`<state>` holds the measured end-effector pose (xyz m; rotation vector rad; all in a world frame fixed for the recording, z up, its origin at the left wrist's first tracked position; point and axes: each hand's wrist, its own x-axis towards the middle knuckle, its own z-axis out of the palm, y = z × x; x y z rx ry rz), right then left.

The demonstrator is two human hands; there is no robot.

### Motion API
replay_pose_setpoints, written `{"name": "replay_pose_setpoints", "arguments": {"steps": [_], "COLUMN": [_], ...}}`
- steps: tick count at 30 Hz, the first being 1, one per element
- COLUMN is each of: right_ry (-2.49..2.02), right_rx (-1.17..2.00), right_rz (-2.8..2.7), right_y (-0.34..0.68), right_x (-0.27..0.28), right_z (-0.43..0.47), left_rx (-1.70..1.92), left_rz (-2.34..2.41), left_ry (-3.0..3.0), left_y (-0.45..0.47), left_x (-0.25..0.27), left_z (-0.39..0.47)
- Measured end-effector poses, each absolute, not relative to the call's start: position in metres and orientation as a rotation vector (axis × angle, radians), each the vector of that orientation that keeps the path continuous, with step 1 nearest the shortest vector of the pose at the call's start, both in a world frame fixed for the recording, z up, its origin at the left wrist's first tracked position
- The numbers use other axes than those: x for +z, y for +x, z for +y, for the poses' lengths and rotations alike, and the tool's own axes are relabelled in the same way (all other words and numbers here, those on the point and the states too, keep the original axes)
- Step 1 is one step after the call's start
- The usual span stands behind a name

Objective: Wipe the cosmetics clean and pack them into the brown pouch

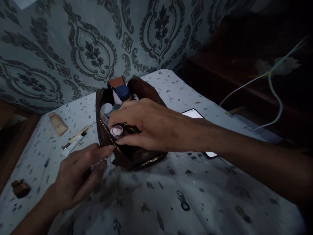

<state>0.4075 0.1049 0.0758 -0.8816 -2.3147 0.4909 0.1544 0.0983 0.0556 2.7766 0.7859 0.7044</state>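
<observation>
Nearest of all, the left hand (80,173) is laid against the open brown bag (127,160); whether anything is gripped cannot be told. By the right hand (140,122), a pink-topped container (116,131) is pinched inside the bag, itself set on patterned cloth (151,209).

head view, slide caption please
Right hand inside an open brown bag of containers, left hand at its zippered edge.
</observation>
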Motion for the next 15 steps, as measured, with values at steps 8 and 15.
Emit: {"name": "replay_pose_setpoints", "arguments": {"steps": [8,15], "right_ry": [-0.873,-0.978], "right_rx": [0.524,0.483], "right_rz": [-2.417,-2.356], "right_y": [0.400,0.419], "right_x": [0.069,0.085], "right_z": [0.111,0.080], "left_rx": [0.833,0.869], "left_rz": [0.706,0.609], "left_ry": [2.722,2.698], "left_y": [0.158,0.155], "left_x": [0.047,0.041], "left_z": [0.096,0.100]}}
